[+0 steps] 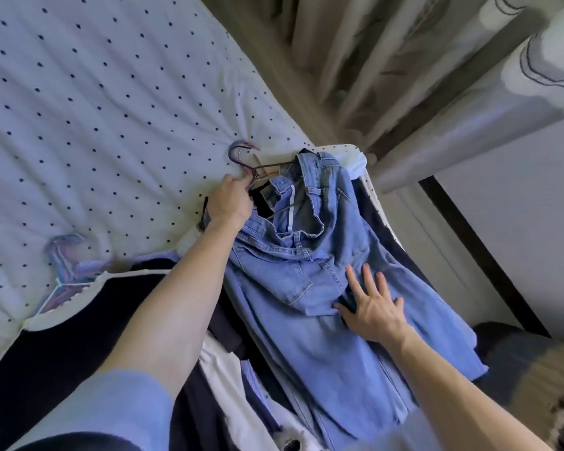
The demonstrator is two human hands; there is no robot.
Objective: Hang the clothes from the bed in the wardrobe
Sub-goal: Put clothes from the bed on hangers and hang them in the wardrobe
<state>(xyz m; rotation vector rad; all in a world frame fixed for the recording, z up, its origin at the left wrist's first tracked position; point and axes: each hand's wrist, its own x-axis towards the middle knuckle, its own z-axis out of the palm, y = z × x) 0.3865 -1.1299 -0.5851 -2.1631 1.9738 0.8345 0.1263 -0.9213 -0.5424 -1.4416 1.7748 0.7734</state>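
Left hand (230, 200) grips hanger hooks (241, 157); right hand (373, 307) presses jeans (306, 255).

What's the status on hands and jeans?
Left hand grips hangers. Right hand flat on jeans. Jeans lie atop other clothes on bed.

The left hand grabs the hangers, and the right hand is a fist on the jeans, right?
No fist: the head view shows the right hand lying open and flat on the jeans. The left hand does grab the hangers.
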